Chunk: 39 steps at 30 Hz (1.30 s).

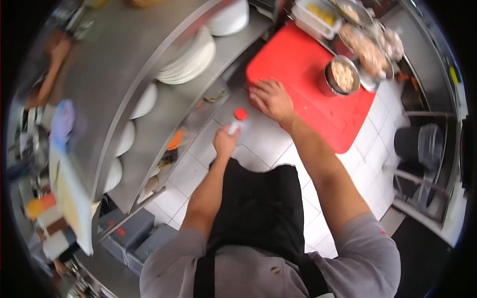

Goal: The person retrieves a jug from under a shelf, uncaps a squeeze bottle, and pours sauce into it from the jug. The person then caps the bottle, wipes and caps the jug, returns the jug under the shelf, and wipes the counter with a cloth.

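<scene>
My left hand (226, 142) is closed around a small pale bottle with a red cap (240, 114), held above the tiled floor between the shelving and the red board. The bottle's contents do not show clearly. My right hand (271, 101) lies with its fingers stretched out on the left edge of a large red cutting board (298, 59), holding nothing. Toward the board's right side stands a metal bowl (330, 79) filled with pale, chopped-looking pieces (343, 74).
Behind the board are a white tub with yellow food (320, 19) and bagged pale food (365, 49). Stacked white plates (191, 59) fill the metal shelf on my left. Grey bins (126, 233) sit below it. Another person's arm (52, 69) shows at far left.
</scene>
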Available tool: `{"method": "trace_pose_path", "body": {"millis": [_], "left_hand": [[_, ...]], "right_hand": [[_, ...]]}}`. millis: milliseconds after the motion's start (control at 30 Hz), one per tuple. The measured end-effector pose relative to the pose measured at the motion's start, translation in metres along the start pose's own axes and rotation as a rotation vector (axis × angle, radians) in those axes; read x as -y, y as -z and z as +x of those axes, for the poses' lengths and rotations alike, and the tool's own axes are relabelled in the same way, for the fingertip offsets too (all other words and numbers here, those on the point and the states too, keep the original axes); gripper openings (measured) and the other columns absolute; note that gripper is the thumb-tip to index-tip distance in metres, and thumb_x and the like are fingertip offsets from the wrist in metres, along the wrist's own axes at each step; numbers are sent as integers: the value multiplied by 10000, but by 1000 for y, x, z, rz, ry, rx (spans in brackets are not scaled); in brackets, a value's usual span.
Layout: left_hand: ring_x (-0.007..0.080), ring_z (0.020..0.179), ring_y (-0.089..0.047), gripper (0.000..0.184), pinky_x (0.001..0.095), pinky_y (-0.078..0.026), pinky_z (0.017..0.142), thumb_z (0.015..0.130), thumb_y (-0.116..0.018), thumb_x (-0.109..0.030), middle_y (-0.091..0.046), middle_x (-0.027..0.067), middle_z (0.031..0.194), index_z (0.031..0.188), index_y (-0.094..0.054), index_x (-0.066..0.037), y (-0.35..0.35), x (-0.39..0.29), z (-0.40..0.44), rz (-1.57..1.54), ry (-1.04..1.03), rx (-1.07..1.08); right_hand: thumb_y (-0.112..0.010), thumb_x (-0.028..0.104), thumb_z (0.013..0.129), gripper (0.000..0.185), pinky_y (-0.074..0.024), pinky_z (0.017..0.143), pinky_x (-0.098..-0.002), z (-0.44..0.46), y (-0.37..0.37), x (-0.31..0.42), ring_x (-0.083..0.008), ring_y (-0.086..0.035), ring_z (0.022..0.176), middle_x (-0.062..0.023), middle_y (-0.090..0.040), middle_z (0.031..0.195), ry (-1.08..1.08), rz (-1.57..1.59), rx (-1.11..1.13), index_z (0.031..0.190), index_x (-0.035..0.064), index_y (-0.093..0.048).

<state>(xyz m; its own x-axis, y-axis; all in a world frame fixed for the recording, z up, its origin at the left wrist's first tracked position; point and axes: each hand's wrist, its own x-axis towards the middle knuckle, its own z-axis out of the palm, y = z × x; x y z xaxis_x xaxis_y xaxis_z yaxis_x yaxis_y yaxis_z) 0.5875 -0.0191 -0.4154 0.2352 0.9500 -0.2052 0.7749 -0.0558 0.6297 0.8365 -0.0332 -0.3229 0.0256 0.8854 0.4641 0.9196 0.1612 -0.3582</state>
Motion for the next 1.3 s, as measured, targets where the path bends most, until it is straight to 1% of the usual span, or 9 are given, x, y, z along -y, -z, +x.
{"method": "trace_pose_path", "body": {"millis": [67,133,400,667,833,967,1033,1133,1300], "left_hand": [[449,866,-657,449,513,-527,812,819,-760,-469,-677,264,884,985,-760,-51,27,2,-31,100,-180,-48],[442,891,-634,437,516,-516,839,800,-770,-439,-660,267,889,981,-754,-41,94,-46,-76,77,-100,-63],[446,931,-599,354,510,-486,871,816,-760,-371,-640,270,946,980,-740,-58,296,-140,-251,-123,230,-217],[372,815,-602,355,465,-498,758,779,-810,-383,-616,200,791,937,-766,-68,459,-134,-390,-257,354,-427],[344,752,-567,323,447,-487,701,750,-843,-348,-563,171,731,850,-766,-50,526,-105,-439,-197,392,-502],[359,782,-588,352,457,-495,724,747,-844,-336,-580,196,764,863,-756,-15,558,-84,-452,-202,509,-674],[359,749,-590,322,456,-495,717,753,-846,-302,-597,199,764,844,-748,-9,572,-60,-452,-159,509,-733],[373,705,-601,315,467,-481,677,764,-848,-279,-613,207,751,800,-723,8,604,-43,-453,-131,556,-818],[380,853,-600,339,472,-494,753,747,-857,-323,-594,183,813,870,-764,-21,651,-6,-454,-116,572,-776]], "right_hand": [[-679,409,929,305,-534,693,-487,6,2,40,-338,-692,782,-127,-665,760,126,70,77,1039,142,-777],[-608,500,967,411,-549,526,-451,20,38,132,-338,-705,614,-139,-698,764,-22,-51,452,931,103,-709],[-551,529,991,562,-593,631,-496,69,186,325,-413,-734,718,-232,-725,779,9,-110,819,987,-31,-606],[-637,415,948,390,-563,552,-461,109,226,465,-334,-661,544,-127,-662,661,993,450,608,845,40,-605],[-655,277,941,252,-533,931,-454,181,263,568,-305,-565,1243,-161,-575,1326,1531,329,1151,1093,82,-609],[-652,347,953,353,-566,849,-452,213,280,638,-334,-666,1098,-184,-655,1193,1650,453,663,1146,53,-616],[-596,431,988,473,-580,750,-488,223,288,692,-389,-718,932,-255,-663,1134,1334,40,1079,1180,-1,-587],[-569,484,995,548,-585,676,-483,219,240,731,-396,-728,803,-271,-677,1033,1445,93,1084,1091,-55,-589],[-651,210,902,243,-589,662,-438,224,215,768,-319,-715,897,-196,-649,1007,1588,217,782,1000,-6,-593]]}}
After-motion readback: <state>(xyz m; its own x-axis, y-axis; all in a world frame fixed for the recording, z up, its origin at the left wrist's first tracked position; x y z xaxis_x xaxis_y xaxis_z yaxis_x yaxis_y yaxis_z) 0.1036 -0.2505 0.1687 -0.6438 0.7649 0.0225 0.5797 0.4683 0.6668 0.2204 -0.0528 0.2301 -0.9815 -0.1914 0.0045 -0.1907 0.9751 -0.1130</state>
